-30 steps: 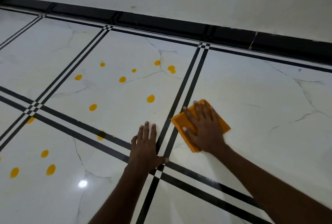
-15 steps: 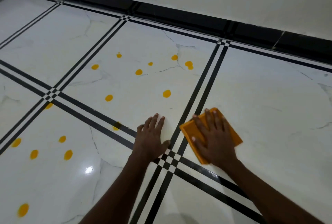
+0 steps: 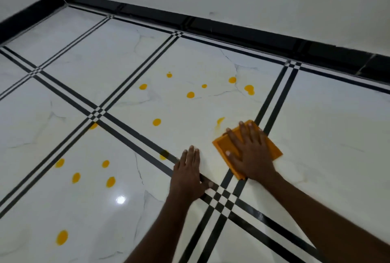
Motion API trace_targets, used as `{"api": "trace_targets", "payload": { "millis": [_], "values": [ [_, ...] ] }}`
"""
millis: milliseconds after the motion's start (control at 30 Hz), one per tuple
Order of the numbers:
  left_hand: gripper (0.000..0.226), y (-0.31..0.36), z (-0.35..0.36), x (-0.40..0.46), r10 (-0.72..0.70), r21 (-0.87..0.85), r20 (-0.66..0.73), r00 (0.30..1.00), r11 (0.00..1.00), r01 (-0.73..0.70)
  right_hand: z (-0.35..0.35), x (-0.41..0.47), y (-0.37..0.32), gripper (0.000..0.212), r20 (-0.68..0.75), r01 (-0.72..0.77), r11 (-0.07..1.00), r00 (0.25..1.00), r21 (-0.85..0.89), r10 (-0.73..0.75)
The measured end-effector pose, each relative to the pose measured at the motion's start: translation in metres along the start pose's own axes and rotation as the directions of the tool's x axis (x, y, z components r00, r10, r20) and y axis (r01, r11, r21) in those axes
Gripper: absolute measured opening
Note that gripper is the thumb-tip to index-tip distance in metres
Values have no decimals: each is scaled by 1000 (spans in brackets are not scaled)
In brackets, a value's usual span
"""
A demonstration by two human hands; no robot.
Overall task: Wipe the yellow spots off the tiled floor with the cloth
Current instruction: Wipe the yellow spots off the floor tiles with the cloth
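Note:
An orange folded cloth point(image 3: 223, 146) lies flat on the white tiled floor point(image 3: 316, 136). My right hand point(image 3: 249, 153) presses down on it with straight, spread fingers. Just beyond the cloth's far corner is a smeared yellow spot point(image 3: 220, 121). Several round yellow spots point(image 3: 190, 95) dot the same tile farther away. More yellow spots point(image 3: 110, 181) sit on the tile to the near left. My left hand point(image 3: 187, 174) rests flat on the floor left of the cloth, fingers straight, holding nothing.
Black double stripes point(image 3: 130, 130) cross the floor and meet in a checkered joint point(image 3: 223, 196) near my wrists. A black skirting point(image 3: 232, 28) runs along the white wall at the back. A room corner shows at the far left.
My right hand has slid the cloth left across the stripe onto the spotted tile and smeared the nearest yellow spot. My view has shifted, bringing more floor and the room corner into sight.

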State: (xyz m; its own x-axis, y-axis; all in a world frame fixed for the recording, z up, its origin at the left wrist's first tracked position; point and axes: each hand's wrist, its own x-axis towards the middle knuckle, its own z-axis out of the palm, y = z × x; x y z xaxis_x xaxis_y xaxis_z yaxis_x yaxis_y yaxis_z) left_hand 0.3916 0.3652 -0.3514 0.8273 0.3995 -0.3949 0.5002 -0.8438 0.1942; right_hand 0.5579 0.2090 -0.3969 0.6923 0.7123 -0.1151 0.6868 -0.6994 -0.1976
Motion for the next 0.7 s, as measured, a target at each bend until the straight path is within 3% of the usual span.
{"api": "trace_targets", "payload": {
  "millis": [133,200,333,433,500,600,700],
  "values": [
    [109,6,4,2,-40,-9,-50,998,999,40,-19,53,44,81,-44,-204,979,978,-16,203],
    [109,5,7,4,-46,10,-45,998,999,46,-21,94,29,84,-14,-226,974,974,28,227],
    [113,6,7,1,-93,-24,-41,995,995,92,0,76,-38,79,-4,17,1000,1000,-11,-17],
    [114,5,6,-2,-108,-65,-50,993,992,105,3,-2,-12,76,5,132,991,991,-33,-132],
    [112,2,9,-3,-105,-59,-58,993,993,102,-4,-35,34,76,-4,48,998,999,-46,-49],
    [101,6,18,-2,-74,19,-98,992,997,76,-19,-11,91,76,-65,-168,983,985,-78,163],
    [88,10,27,-7,-54,31,-120,991,998,59,-17,27,63,75,-107,-277,961,955,2,276]
  ]
}}
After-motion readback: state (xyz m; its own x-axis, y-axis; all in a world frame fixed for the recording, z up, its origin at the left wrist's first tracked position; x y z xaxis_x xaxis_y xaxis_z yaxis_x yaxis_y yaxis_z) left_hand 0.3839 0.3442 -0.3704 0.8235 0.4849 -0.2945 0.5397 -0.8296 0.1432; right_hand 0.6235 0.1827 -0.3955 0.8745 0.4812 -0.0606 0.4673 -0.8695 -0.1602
